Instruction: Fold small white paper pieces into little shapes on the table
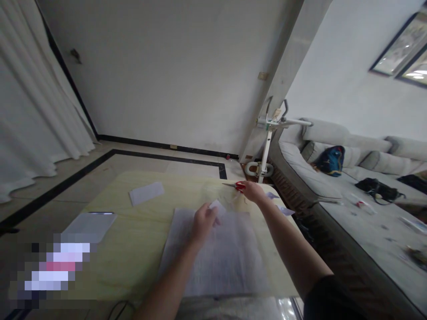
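Note:
My left hand (204, 221) is closed in a pinch on a small white paper piece (216, 206) above a large white sheet (216, 258) lying on the pale yellow table (133, 249). My right hand (253, 192) is stretched out to the far right edge of the table and grips red-handled scissors (236, 186), whose blades point left. A loose white paper piece (146, 193) lies at the far left of the table.
A grey clipboard-like sheet (90, 224) lies at the table's left edge. Paper scraps (283, 210) sit past the right edge. A grey sofa (350, 186) with a blue backpack (332, 161) and black bag (378, 189) stands to the right. A white stand (267, 146) is beyond the table.

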Demonstrator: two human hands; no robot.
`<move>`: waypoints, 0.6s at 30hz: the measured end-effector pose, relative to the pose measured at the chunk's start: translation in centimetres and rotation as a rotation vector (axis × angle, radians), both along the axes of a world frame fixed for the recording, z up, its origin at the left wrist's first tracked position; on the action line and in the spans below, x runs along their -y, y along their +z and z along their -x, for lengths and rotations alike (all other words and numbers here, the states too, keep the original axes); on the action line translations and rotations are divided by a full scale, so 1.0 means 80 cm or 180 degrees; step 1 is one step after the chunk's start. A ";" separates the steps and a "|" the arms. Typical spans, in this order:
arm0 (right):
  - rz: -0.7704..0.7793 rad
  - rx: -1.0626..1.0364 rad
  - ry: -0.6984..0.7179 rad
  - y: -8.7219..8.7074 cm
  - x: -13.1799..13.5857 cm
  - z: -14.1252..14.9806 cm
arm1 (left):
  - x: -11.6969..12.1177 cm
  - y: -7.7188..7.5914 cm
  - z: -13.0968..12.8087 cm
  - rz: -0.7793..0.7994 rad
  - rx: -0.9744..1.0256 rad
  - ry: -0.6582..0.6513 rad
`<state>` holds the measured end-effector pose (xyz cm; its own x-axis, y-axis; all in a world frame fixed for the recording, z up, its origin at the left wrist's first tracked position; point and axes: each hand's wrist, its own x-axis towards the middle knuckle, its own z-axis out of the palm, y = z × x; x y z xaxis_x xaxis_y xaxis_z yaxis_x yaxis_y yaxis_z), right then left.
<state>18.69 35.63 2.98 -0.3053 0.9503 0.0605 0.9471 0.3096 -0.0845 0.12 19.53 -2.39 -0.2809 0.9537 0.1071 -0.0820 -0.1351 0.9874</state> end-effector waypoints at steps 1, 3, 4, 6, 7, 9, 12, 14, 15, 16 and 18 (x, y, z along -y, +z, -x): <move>0.0013 0.0089 0.0021 -0.003 -0.002 0.001 | 0.000 -0.001 0.000 0.0000 0.0022 0.0043; 0.0023 0.0255 0.0073 -0.007 -0.005 0.003 | -0.001 -0.003 0.001 0.0002 0.0092 0.0088; 0.0026 0.0334 0.0106 -0.008 -0.007 0.004 | -0.001 -0.003 0.001 0.0012 0.0138 0.0074; 0.0050 0.0488 0.0186 -0.007 -0.010 0.005 | -0.001 -0.003 0.002 0.0054 0.0277 0.0009; 0.0068 0.0558 0.0220 -0.007 -0.011 0.005 | -0.001 -0.002 0.002 0.0083 0.0360 -0.0019; 0.0098 0.0669 0.0267 -0.004 -0.012 0.006 | 0.000 0.000 0.002 0.0151 0.0493 -0.0053; 0.0098 0.0768 0.0318 0.000 -0.009 0.009 | 0.000 0.001 0.001 0.0197 0.0580 -0.0055; 0.0086 0.0802 0.0371 0.004 -0.004 0.011 | 0.000 0.001 0.001 0.0180 0.0630 -0.0047; 0.0080 0.0813 0.0402 0.006 -0.002 0.011 | 0.000 0.001 0.001 0.0165 0.0654 -0.0044; 0.0072 0.0821 0.0434 0.009 0.000 0.011 | 0.000 0.001 0.001 0.0149 0.0672 -0.0043; 0.0046 0.0826 0.0495 0.015 0.006 0.009 | -0.001 0.001 0.002 0.0143 0.0707 -0.0027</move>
<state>17.99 35.18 4.15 -0.4509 0.8911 -0.0517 0.8789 0.4533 0.1488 -0.01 19.59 -2.27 -0.2848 0.9586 0.0008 -0.2991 -0.0897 0.9500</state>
